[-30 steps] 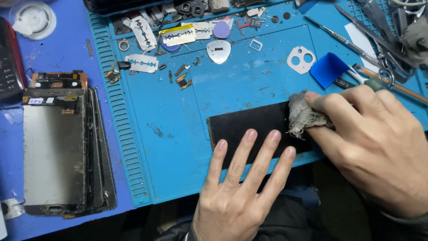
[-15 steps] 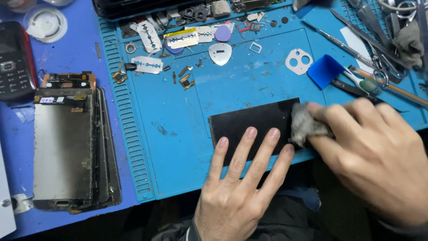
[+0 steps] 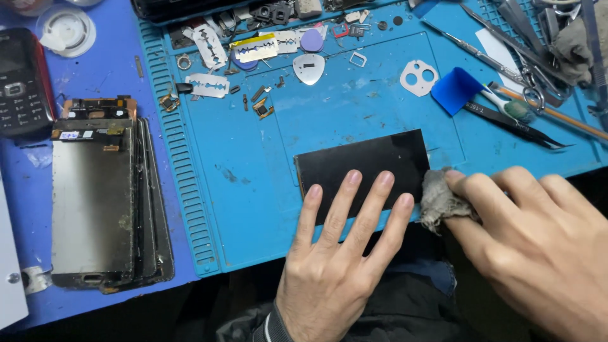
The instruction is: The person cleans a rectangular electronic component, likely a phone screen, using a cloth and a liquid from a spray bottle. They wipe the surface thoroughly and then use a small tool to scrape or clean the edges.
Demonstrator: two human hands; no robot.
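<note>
Wiping the black screen panel [image 3: 364,163] on the blue mat [image 3: 266,190].
Your left hand [image 3: 335,266] lies flat, fingers spread, pinning it; at three o'clock, your right hand [image 3: 538,247] pinches a grey cloth [image 3: 438,202] against its edge.

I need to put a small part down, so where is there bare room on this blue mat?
The mat is bare between the black screen panel and the ribbed strip beside the stacked screens, and above the panel below the grey pick. The top edge, with razor blades, and the tweezers corner are crowded.
</note>
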